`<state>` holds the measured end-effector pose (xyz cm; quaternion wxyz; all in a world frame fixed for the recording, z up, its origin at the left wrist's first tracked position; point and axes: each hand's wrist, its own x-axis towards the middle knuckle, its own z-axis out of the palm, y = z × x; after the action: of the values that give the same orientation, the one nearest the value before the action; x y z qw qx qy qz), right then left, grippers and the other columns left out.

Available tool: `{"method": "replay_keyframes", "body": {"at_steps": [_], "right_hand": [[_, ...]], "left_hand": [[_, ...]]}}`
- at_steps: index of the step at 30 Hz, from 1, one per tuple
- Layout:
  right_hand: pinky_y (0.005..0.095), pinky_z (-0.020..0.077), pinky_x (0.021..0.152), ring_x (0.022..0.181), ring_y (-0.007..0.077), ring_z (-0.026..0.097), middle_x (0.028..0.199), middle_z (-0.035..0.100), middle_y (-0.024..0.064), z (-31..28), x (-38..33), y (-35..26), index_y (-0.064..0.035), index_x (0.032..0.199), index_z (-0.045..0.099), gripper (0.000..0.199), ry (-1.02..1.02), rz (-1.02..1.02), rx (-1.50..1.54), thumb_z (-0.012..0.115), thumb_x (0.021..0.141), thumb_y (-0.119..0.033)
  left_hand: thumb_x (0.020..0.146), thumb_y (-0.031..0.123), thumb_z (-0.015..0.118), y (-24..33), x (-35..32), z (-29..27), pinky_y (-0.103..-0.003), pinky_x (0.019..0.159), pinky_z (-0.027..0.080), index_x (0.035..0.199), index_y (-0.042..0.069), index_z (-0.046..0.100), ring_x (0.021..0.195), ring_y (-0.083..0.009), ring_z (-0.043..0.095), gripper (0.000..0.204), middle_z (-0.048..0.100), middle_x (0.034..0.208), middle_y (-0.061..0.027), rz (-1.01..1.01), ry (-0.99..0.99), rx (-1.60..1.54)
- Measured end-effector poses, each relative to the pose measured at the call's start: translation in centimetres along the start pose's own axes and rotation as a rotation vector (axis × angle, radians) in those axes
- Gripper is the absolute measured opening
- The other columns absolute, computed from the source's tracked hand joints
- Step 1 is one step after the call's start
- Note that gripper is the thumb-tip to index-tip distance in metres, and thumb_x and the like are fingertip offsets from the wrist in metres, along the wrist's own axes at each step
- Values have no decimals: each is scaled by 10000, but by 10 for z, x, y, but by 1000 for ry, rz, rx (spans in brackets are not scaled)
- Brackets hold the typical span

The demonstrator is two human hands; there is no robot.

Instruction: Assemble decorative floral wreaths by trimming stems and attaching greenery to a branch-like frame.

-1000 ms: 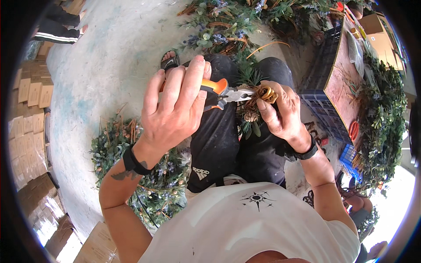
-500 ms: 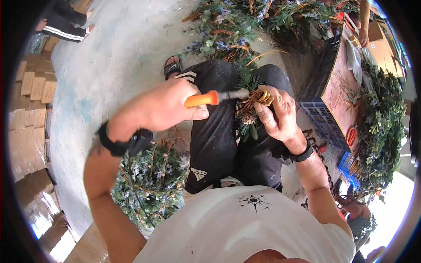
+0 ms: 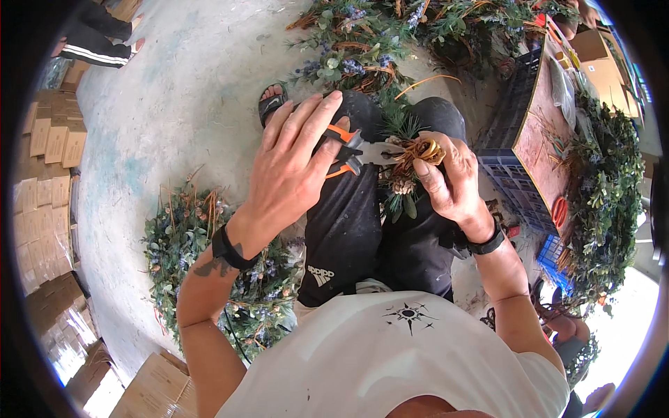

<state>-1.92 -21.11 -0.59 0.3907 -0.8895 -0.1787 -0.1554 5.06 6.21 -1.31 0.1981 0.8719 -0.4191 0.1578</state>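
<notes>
My left hand (image 3: 296,153) holds a pair of pliers (image 3: 354,150) with orange and black handles. The handles are spread, and the fingers stretch along and over them. Over my lap, the metal jaws reach to a bundle of brown twigs (image 3: 411,155). Between thumb and fingers, my right hand (image 3: 453,177) pinches the bundle at a curled golden-brown coil (image 3: 431,150). Green pine needles (image 3: 401,125) stick out around it, and a pine cone (image 3: 402,184) hangs just below. Whether the jaws grip a wire or twig is too small to tell.
Leafy garlands with blue berries lie ahead (image 3: 355,52) and at my left side (image 3: 181,244). A blue crate (image 3: 516,181) with a board on top stands at right, bearing red-handled scissors (image 3: 559,211). Cardboard boxes (image 3: 52,139) are stacked at far left. Another person's legs (image 3: 94,42) show top left.
My left hand has turned and its fingers have spread; the pliers' handles have opened apart. The left forearm has swung inward. My right hand keeps its pinch on the bundle, shifted slightly right.
</notes>
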Motion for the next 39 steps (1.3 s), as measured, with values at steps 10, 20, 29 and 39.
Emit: {"method": "replay_keyframes", "body": {"at_steps": [10,20,29,39], "right_hand": [[436,532,744,830,389,683,946,715,176,-1,0,2,5,1214,639,367,4,-33,-14,744,898,-149],[444,540,738,843,396,691,940,712,173,-5,6,-1,4,1202,622,351,-36,-47,-3,731,915,-165],[453,538,699,804,398,686,900,707,159,-7,8,1,9,1202,612,357,-51,-75,-24,728,921,-177],[435,545,691,778,384,682,928,709,167,-2,6,5,15,1208,624,373,-26,-125,0,752,908,-167]], "left_hand": [[919,124,672,-5,6,7,-530,1166,376,1032,17,750,1419,-316,456,174,469,1568,-113,-7,-16,-98],[786,154,760,-14,12,18,-457,1037,414,989,27,774,1255,-272,549,240,547,1482,-70,64,29,-168],[728,163,822,-23,34,-16,-429,903,493,914,18,741,1134,-270,605,248,634,1319,-39,185,-63,-93],[968,236,722,-57,82,-51,-315,847,510,972,-26,744,897,-136,673,263,761,980,-78,-366,-1228,-1020]]}}
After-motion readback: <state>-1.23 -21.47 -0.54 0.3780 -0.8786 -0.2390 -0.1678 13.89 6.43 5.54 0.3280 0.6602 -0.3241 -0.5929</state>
